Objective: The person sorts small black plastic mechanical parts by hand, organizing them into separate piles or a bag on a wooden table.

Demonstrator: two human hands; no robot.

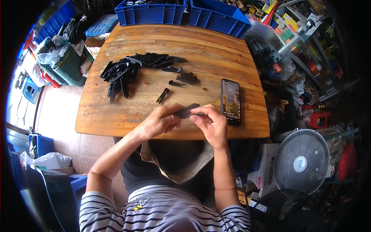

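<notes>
Above the table's near edge, my left hand (pixel 161 120) is closed around a dark, elongated plastic part (pixel 187 110). My right hand (pixel 211 123) pinches the right end of that same part between thumb and fingers. Its exact kind is blurred and partly covered by the fingers. Just beyond my hands lies a single small black piece (pixel 162 96). Another little black piece (pixel 176 83) rests farther off, beside a small cluster of tiny dark pieces (pixel 188 78). A heap of long black plastic parts (pixel 125 71) spreads over the far left of the wooden table (pixel 147 34).
A phone with a lit screen (pixel 231 101) lies at the table's right. Blue crates (pixel 150 14) line the far edge. An open brown bag or box (pixel 181 178) sits below the near edge, over my lap. A fan (pixel 300 164) stands at right; green baskets (pixel 67 65) at left.
</notes>
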